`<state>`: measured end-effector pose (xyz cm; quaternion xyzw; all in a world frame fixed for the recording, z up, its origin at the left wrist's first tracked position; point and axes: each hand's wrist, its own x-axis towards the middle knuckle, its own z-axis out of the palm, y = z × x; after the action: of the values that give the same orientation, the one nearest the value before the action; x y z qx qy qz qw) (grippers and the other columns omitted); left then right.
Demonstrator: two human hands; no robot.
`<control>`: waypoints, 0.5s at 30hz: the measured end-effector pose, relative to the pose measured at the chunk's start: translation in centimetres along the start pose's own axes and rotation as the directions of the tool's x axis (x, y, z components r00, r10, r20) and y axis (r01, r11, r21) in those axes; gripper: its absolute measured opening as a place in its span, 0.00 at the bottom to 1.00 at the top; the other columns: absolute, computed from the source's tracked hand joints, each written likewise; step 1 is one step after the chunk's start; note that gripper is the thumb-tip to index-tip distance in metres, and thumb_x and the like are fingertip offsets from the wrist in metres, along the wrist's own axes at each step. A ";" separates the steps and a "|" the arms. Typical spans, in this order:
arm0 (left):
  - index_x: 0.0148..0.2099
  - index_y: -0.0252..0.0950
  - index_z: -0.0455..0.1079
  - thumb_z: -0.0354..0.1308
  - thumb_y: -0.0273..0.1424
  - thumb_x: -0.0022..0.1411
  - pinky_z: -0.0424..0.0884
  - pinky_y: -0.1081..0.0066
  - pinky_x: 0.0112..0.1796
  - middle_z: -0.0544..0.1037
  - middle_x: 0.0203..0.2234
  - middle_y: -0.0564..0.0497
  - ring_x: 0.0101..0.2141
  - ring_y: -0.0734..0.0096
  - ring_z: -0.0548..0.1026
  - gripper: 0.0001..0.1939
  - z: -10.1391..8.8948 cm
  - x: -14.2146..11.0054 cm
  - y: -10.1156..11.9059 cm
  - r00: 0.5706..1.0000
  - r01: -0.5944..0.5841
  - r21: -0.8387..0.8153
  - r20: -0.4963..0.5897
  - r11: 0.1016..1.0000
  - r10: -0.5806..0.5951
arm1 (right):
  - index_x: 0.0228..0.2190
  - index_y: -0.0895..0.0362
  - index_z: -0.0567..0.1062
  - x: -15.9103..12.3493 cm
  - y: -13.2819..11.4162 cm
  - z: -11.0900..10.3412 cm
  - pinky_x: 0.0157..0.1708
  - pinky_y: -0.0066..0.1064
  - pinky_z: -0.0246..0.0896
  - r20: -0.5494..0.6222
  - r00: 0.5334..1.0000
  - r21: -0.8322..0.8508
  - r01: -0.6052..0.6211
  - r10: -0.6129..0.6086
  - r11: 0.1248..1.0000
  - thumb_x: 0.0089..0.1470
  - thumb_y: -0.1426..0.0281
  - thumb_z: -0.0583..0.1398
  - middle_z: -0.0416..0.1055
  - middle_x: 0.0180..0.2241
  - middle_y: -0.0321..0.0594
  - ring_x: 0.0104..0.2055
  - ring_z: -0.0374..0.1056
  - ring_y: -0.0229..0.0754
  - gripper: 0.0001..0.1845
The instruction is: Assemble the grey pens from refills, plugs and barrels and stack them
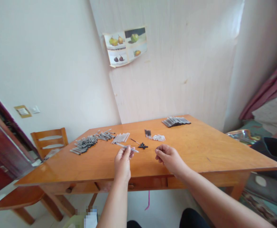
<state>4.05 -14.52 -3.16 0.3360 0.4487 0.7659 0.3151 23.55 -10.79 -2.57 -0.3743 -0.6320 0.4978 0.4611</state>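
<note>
My left hand [123, 163] is closed around a clear-barrelled pen [120, 145], held slantwise above the table's front half. To the right, my right hand [169, 157] is in a pinch, thumb against curled fingers; whatever it may hold is too small or hidden to make out. Between and beyond the hands lies a small heap of black pen caps or plugs [142, 146]. A thin dark-tipped refill [134, 141] rests just behind the held pen. Farther back are a row of dark refills [147, 133], small whitish pieces [159, 137] and clear pen tubes [121, 138].
Black-and-clear pens [84, 145] are heaped at the wooden table's [214, 155] left, with more pens [105, 135] beside them. Another pile of pens [176, 121] lies at the back right. A wooden chair [49, 142] stands left; a dark bin-like container [271, 152] is at right.
</note>
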 end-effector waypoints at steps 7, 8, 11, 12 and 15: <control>0.37 0.32 0.71 0.67 0.43 0.48 0.68 0.71 0.37 0.79 0.33 0.44 0.34 0.71 0.76 0.21 -0.1 0.8 -1.3 1.000 0.005 0.049 -0.024 0.999 -0.004 | 0.27 0.57 0.68 3.6 0.3 -2.4 0.24 0.26 0.55 -0.036 0.999 -0.198 0.017 -0.024 0.980 0.49 0.65 0.57 0.68 0.21 0.34 0.22 0.62 0.34 0.07; 0.37 0.31 0.71 0.66 0.43 0.48 0.68 0.71 0.37 0.79 0.33 0.44 0.34 0.71 0.76 0.21 -0.1 0.8 -1.3 1.000 0.006 0.051 -0.029 0.999 -0.004 | 0.27 0.57 0.69 4.0 0.3 -2.7 0.24 0.26 0.56 -0.040 0.999 -0.224 0.018 -0.028 0.974 0.49 0.66 0.57 0.68 0.22 0.34 0.22 0.62 0.34 0.07; 0.37 0.32 0.71 0.65 0.43 0.50 0.68 0.71 0.38 0.79 0.33 0.45 0.33 0.72 0.76 0.20 -0.1 0.7 -1.4 1.000 -0.001 0.063 -0.029 0.998 0.002 | 0.27 0.57 0.70 5.5 0.4 -3.3 0.24 0.26 0.56 -0.052 0.998 -0.325 0.027 -0.047 0.945 0.49 0.67 0.57 0.70 0.22 0.36 0.23 0.62 0.35 0.06; 0.38 0.32 0.71 0.65 0.43 0.51 0.68 0.71 0.38 0.79 0.32 0.45 0.33 0.72 0.76 0.19 -0.1 0.7 -1.4 1.000 -0.002 0.070 -0.026 0.998 0.004 | 0.27 0.58 0.71 6.0 0.5 -3.5 0.24 0.26 0.55 -0.058 0.997 -0.365 0.032 -0.057 0.931 0.48 0.67 0.57 0.71 0.23 0.36 0.23 0.63 0.35 0.06; 0.38 0.32 0.71 0.64 0.42 0.52 0.68 0.71 0.37 0.78 0.31 0.46 0.32 0.72 0.75 0.19 -0.1 0.6 -1.4 1.000 -0.007 0.091 -0.018 0.996 0.009 | 0.29 0.58 0.74 7.7 0.7 -4.3 0.24 0.26 0.53 -0.092 0.993 -0.484 0.017 -0.070 0.875 0.49 0.68 0.57 0.72 0.24 0.38 0.24 0.63 0.36 0.08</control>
<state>3.83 -13.51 -4.32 0.3449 0.4845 0.7489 0.2923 25.37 -2.22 -1.33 -0.4892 -0.7187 0.2936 0.3975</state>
